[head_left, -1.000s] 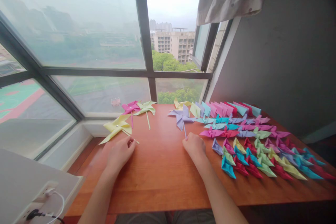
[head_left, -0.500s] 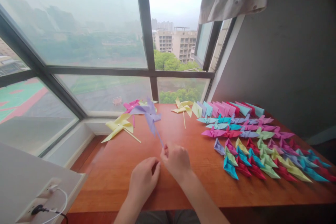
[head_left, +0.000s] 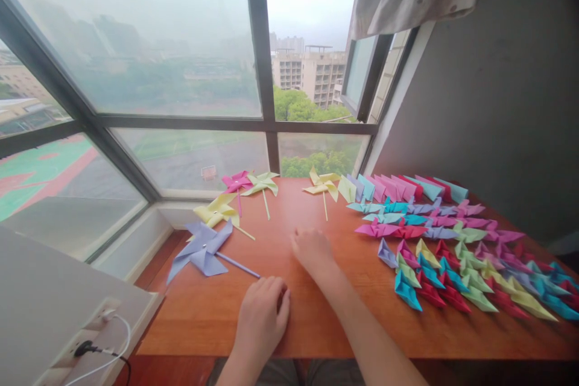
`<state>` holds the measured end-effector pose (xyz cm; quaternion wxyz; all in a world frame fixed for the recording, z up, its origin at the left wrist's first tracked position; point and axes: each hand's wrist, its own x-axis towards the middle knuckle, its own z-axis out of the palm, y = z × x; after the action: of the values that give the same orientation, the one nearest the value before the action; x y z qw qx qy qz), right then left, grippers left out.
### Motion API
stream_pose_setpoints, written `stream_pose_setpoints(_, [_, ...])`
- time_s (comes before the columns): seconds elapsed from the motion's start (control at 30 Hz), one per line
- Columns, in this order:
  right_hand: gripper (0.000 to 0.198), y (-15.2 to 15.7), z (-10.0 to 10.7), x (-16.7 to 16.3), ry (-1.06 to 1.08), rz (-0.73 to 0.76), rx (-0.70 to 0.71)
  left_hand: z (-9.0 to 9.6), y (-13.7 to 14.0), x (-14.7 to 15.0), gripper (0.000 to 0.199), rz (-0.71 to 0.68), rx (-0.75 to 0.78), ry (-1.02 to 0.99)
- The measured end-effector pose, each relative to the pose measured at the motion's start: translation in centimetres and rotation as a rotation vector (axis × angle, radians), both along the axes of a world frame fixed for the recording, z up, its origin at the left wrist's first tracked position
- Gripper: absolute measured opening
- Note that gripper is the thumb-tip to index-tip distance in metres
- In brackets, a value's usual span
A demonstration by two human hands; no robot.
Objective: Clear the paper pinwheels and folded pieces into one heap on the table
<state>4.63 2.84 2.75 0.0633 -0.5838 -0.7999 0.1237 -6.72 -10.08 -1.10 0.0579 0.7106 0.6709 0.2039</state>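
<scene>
Purple pinwheel lies beside yellow pinwheel, hands apart.

Two bare hands and forearms, no sleeves or jewellery

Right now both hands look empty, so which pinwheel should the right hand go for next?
Probably the yellow pinwheel: it lies apart from the left-side group, and the empty right hand rests just before its stick. The purple pinwheel already lies beside the others.
</scene>
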Motion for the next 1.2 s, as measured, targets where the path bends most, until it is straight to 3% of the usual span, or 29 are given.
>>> stream_pose_setpoints(0.07, [0.025,2.1,-0.3,1.9,-0.033,-0.155,-0.017,0.2,0.1,0.1,0.017,0.004,-0.011,-0.007])
stream_pose_setpoints(0.2, [0.035,5.8,-1.1,4.1,-0.056,-0.282,-0.010,0.1,0.6,0.0,0.016,0.024,-0.031,-0.021])
stream_pose_setpoints(0.53, [0.030,8.7,-2.7,3.6,-0.025,-0.347,-0.068,0.0,1.3,-0.2,0.018,0.063,-0.083,0.000])
stream_pose_setpoints(0.9, [0.022,6.1,-2.5,3.9,0.041,-0.344,-0.012,-0.2,1.2,-0.2,0.018,0.058,-0.057,0.012])
stream_pose_setpoints(1.2, [0.013,1.7,-0.5,-0.2,0.108,-0.134,0.116,-0.3,1.1,-0.2,0.018,0.054,-0.062,0.012])
